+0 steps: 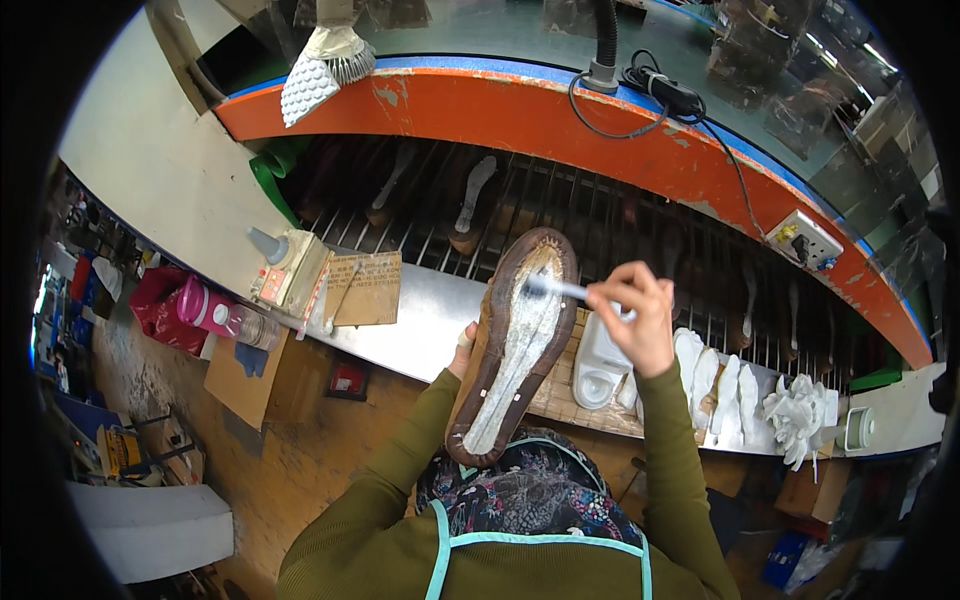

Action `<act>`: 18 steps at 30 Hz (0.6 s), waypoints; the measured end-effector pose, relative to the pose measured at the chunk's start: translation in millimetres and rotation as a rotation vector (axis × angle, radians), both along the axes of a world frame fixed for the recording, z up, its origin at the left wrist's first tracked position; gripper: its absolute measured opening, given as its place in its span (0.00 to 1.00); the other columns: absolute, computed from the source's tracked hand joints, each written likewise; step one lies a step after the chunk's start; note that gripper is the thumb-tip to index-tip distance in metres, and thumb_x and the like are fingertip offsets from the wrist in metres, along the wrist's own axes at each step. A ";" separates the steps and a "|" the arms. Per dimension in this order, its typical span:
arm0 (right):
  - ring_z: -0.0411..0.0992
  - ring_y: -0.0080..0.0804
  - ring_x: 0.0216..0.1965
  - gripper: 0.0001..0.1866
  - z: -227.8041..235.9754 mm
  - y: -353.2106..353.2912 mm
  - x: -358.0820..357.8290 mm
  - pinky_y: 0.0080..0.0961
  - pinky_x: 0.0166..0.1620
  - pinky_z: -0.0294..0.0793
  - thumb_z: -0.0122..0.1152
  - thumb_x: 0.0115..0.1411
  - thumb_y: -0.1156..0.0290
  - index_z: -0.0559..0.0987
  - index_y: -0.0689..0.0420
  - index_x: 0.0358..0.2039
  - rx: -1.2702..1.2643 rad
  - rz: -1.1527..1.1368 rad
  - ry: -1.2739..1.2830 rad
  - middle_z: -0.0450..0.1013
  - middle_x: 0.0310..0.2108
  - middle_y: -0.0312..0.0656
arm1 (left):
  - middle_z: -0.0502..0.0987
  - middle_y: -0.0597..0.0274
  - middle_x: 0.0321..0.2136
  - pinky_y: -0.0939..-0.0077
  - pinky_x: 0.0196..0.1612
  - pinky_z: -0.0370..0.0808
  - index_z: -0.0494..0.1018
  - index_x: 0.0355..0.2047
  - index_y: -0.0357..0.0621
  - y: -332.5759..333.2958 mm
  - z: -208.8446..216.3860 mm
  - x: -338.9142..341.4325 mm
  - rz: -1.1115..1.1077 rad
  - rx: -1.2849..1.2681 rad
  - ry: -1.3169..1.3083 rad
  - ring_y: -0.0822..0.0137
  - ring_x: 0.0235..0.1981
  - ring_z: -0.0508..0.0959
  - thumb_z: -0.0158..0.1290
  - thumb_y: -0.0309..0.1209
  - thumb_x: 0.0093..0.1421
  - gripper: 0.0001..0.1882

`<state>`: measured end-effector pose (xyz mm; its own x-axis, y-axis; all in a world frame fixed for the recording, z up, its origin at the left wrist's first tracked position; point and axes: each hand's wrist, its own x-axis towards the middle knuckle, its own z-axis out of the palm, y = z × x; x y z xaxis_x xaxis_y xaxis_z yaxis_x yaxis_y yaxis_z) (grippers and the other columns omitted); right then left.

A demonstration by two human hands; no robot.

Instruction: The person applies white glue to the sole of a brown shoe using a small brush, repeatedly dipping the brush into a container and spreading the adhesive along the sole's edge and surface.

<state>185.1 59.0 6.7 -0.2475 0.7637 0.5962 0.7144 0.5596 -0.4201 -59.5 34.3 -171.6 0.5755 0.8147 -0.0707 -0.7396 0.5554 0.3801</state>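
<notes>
A brown shoe upper [555,370] is tilted up before me with its underside showing, a long whitish strip running down its middle. My left hand [463,350] grips the shoe from its left edge; most of the fingers are hidden behind it. In my right hand [635,308] is a brush with a pale handle [570,289], pinched between the fingers. The dark bristles touch the whitish area in the wider part of the underside. A white plastic tray [597,385] stands just below my right hand, partly covered by it.
Beyond the ledge, a rack of metal rods [430,238] carries several shoes under an orange panel [500,110]. White crumpled pieces [738,392] lie at right. A cardboard piece [370,290] and a grey-nozzled container [268,245] sit at left. A cable [735,165] hangs across the panel.
</notes>
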 end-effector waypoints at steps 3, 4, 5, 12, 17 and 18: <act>0.65 0.24 0.26 0.03 -12.1 16.8 -1.2 0.29 0.38 0.52 0.69 0.49 0.67 0.83 0.48 0.27 0.200 -0.280 -0.030 0.71 0.29 0.30 | 0.72 0.53 0.53 0.61 0.55 0.71 0.63 0.60 0.45 2.1 7.3 6.5 0.036 -0.021 0.118 0.57 0.50 0.74 0.56 0.63 0.50 0.45; 0.65 0.24 0.26 0.04 -19.6 13.3 -3.8 0.29 0.38 0.51 0.69 0.49 0.67 0.84 0.48 0.27 0.229 -0.283 -0.038 0.71 0.30 0.31 | 0.71 0.53 0.54 0.61 0.56 0.70 0.63 0.60 0.46 1.0 4.6 7.3 0.049 -0.033 0.108 0.57 0.51 0.73 0.55 0.63 0.51 0.45; 0.65 0.24 0.26 0.04 -28.9 3.5 -6.0 0.29 0.38 0.51 0.69 0.49 0.67 0.84 0.48 0.28 0.258 -0.287 -0.046 0.72 0.30 0.31 | 0.70 0.53 0.55 0.61 0.56 0.70 0.62 0.61 0.46 0.1 0.7 8.6 0.061 -0.044 0.098 0.57 0.52 0.73 0.54 0.63 0.52 0.44; 0.67 0.22 0.24 0.07 -96.4 -113.4 16.2 0.28 0.44 0.56 0.71 0.47 0.70 0.84 0.51 0.30 -0.358 -0.192 0.321 0.72 0.32 0.33 | 0.72 0.49 0.51 0.56 0.50 0.74 0.62 0.61 0.44 -3.4 1.5 15.4 0.263 -0.279 0.383 0.53 0.45 0.76 0.40 0.71 0.54 0.48; 0.69 0.29 0.27 0.04 -156.7 -152.9 64.6 0.36 0.41 0.58 0.67 0.51 0.67 0.84 0.49 0.29 -0.446 -0.684 -0.103 0.71 0.31 0.33 | 0.68 0.51 0.57 0.57 0.57 0.68 0.59 0.62 0.44 -1.8 14.8 14.9 0.230 -0.194 0.117 0.55 0.54 0.70 0.38 0.63 0.62 0.40; 0.70 0.31 0.28 0.04 -169.0 -155.5 70.1 0.36 0.40 0.57 0.66 0.51 0.67 0.84 0.48 0.29 -0.372 -0.722 -0.225 0.70 0.31 0.33 | 0.67 0.52 0.57 0.58 0.58 0.67 0.59 0.62 0.44 0.6 12.3 17.6 0.249 -0.149 0.064 0.55 0.55 0.70 0.38 0.63 0.62 0.40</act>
